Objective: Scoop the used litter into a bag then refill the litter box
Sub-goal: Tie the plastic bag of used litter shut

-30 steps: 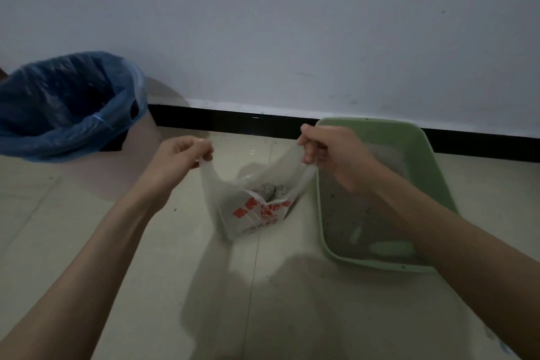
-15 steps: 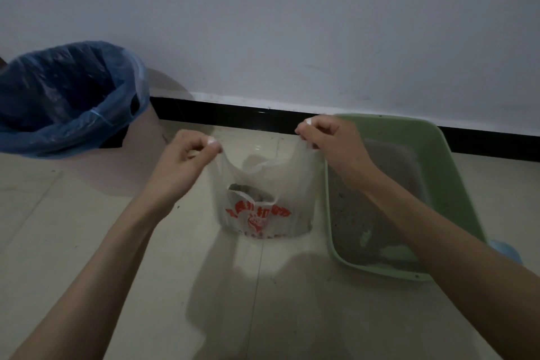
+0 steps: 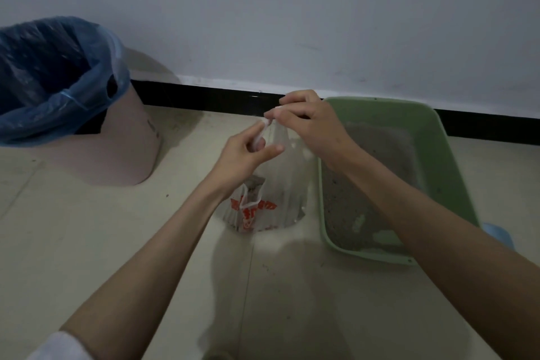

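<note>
Bag (image 3: 264,207) standing on floor below both hands; left hand (image 3: 245,155) and right hand (image 3: 309,123) pinching its handles, nearly touching; litter box (image 3: 444,155) sitting under right forearm.

A pink waste bin (image 3: 117,155) stands on the pale tiled floor (image 3: 73,242) at the left, lined with a blue plastic liner (image 3: 58,82) folded over its rim. Behind it rises a white wall (image 3: 292,23) with a black baseboard (image 3: 204,99) along its foot.
</note>
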Demonstrator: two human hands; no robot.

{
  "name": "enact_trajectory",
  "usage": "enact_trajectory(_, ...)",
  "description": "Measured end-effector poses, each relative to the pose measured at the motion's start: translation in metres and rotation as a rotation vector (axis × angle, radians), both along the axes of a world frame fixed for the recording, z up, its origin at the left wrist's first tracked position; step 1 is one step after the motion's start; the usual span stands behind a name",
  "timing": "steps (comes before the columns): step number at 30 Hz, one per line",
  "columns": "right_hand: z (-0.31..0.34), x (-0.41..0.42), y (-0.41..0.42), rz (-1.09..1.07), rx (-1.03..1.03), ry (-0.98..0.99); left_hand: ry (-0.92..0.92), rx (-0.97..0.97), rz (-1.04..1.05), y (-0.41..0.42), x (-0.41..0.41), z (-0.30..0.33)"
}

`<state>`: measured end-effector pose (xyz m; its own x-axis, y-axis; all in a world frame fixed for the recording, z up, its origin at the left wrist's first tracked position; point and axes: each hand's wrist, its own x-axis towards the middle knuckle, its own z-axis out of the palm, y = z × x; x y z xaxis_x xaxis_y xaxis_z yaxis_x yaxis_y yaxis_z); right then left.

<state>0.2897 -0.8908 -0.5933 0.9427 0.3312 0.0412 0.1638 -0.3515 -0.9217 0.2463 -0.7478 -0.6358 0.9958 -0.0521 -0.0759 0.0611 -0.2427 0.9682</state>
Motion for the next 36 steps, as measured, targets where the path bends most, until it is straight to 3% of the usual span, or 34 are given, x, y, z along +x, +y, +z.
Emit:
enact_trajectory(4,-0.004,0.001,0.001,0.013,-0.043,-0.049,-0.021,-0.024,0.017,-0.013,0.006,0.002)
enact_trajectory(7,-0.010,0.007,-0.004,-0.135,-0.006,-0.092,-0.023,-0.004,0.093,-0.013,0.008,0.004)
enact_trajectory(9,-0.023,0.010,-0.013,-0.205,0.024,-0.002,0.001,0.005,0.170,-0.004,0.010,0.004)
enact_trajectory(12,-0.060,-0.002,-0.010,0.078,-0.232,0.203,0.102,-0.142,0.253,0.010,0.016,0.004)
enact_trajectory(15,-0.085,-0.018,0.015,0.255,-0.334,0.116,0.172,-0.261,0.260,0.013,0.017,0.005)
enact_trajectory(18,-0.088,-0.021,0.037,0.138,-0.205,0.078,0.203,-0.286,0.284,0.022,0.015,0.005)
enact_trajectory(20,-0.088,-0.022,0.043,0.041,-0.059,0.223,0.208,-0.284,0.327,0.034,0.013,0.005)
enact_trajectory(23,-0.089,-0.016,0.046,-0.115,0.141,0.479,0.206,-0.238,0.319,0.046,0.009,0.007)
enact_trajectory(26,-0.088,-0.008,0.045,-0.219,0.195,0.673,0.182,-0.127,0.156,0.042,0.003,0.018)
enact_trajectory(28,-0.089,-0.008,0.045,-0.118,0.091,0.594,0.128,-0.052,0.047,0.037,0.000,0.025)
enact_trajectory(31,-0.083,-0.018,0.049,0.226,-0.116,0.363,0.077,0.109,-0.048,0.034,0.003,0.033)
enact_trajectory(33,-0.080,-0.024,0.054,0.353,-0.132,0.380,0.065,0.215,-0.081,0.034,0.008,0.036)
enact_trajectory(36,-0.079,-0.023,0.057,0.362,-0.077,0.429,0.050,0.291,-0.114,0.035,0.016,0.037)
